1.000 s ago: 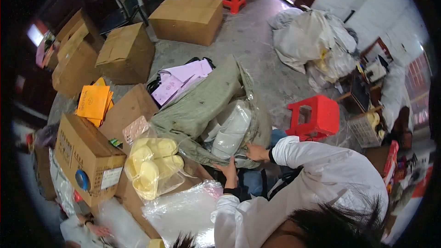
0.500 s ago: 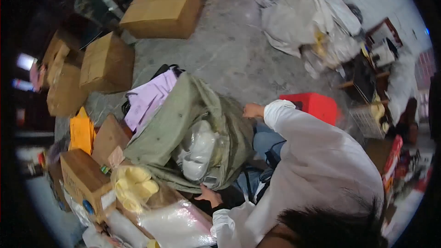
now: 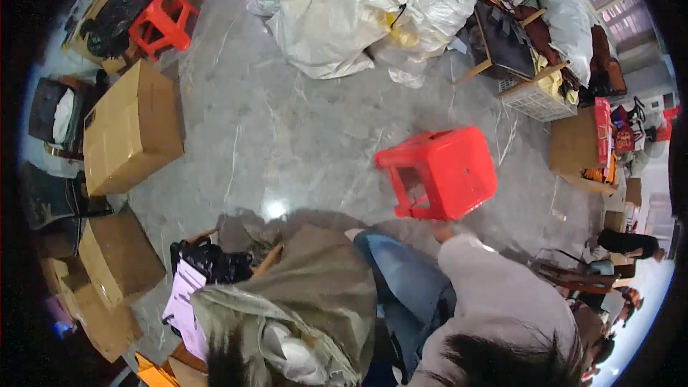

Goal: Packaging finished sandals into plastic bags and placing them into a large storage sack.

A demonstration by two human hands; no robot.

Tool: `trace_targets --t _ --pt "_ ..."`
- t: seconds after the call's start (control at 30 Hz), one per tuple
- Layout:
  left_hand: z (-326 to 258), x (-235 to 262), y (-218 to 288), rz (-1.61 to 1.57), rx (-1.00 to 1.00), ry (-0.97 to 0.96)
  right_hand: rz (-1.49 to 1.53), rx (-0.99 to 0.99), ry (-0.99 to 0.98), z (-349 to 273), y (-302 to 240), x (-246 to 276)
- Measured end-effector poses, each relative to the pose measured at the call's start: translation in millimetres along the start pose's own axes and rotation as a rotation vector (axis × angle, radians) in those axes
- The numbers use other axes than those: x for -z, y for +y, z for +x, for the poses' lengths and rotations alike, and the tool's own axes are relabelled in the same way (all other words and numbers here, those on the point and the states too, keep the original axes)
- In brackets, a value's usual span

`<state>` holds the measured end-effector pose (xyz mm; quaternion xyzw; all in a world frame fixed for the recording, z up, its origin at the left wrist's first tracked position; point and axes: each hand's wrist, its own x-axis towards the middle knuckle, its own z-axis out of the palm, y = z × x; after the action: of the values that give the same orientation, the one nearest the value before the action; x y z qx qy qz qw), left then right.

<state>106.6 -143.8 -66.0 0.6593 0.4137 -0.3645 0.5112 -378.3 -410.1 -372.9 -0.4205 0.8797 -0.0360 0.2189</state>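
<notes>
Right hand (image 3: 442, 230) at red stool (image 3: 438, 172), touching its lower edge; grip hidden, we cannot tell. Stool tipped on floor (image 3: 287, 136), beside our knee. Left hand unseen. We judge: stool-shifting step; next needs firm hold.

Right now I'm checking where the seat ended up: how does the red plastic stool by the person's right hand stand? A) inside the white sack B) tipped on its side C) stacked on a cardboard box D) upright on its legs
B: the red plastic stool lies tipped on the grey floor, its open underside and legs facing left, beside the right hand.
</notes>
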Motion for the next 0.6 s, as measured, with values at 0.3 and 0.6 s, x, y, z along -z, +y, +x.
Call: trace_targets --t 0.3,0.6 --pt "-56.3 -240.4 78.3 0.159 -0.155 0.062 1.642 -0.62 -0.303 -37.8 -168.3 2.7" --pt "-34.5 -208.5 118.0 0.259 -0.155 -0.01 1.564 -0.143 -0.375 98.7 -248.0 95.0"
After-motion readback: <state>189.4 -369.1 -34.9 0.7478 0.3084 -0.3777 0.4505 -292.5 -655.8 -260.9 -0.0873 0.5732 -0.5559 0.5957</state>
